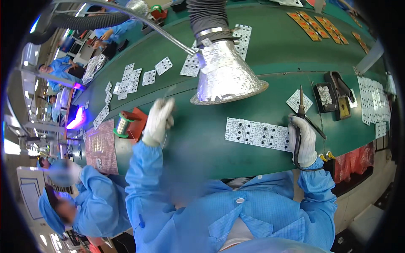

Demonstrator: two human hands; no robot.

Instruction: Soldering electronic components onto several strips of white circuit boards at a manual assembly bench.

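Note:
My left hand [158, 121], in a white striped glove, is raised over the bench with fingers closed on a thin solder wire [165, 138]; a strand hangs below the hand. Just left of it stands a spool of solder wire [123, 126] with green rims on a red holder [137, 122]. My right hand [303, 137], gloved too, grips a soldering iron [301, 107] with its tip pointing away from me. The iron's black cord runs down past the wrist. A long white circuit board [258, 134] with black parts lies flat between my hands, its right end beside the right hand.
A foil-wrapped fume hood [228, 76] hangs over the bench's middle. At right are a small white board [298, 100], a black tray of silvery bits [325, 96] and stacked boards [373, 101]. Pink bubble wrap [101, 147] lies left, near a co-worker's blue sleeve [99, 189].

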